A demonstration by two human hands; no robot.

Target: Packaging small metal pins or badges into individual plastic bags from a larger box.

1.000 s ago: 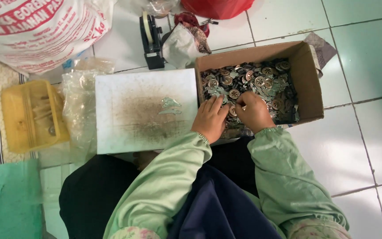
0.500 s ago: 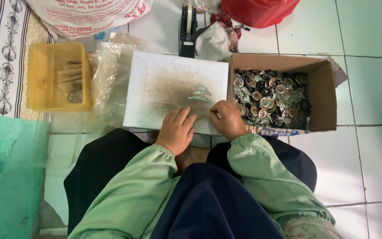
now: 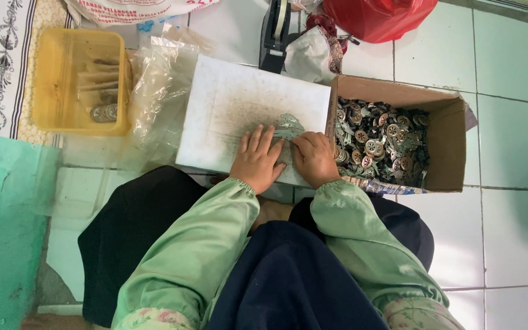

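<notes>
Left hand (image 3: pixel 258 160), fingers spread flat, and right hand (image 3: pixel 315 157), curled over, pressing a small pile of metal parts (image 3: pixel 288 127) on white board (image 3: pixel 245 119), apparently for sorting; cardboard box (image 3: pixel 453 140) of similar parts right of board, yellow tray (image 3: pixel 62 122) left.

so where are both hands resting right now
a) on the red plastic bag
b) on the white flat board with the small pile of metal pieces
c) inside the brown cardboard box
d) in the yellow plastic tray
b: the left hand and the right hand both lie on the white flat board, at the small pile of metal pieces, beside the brown cardboard box and not in it.
</notes>
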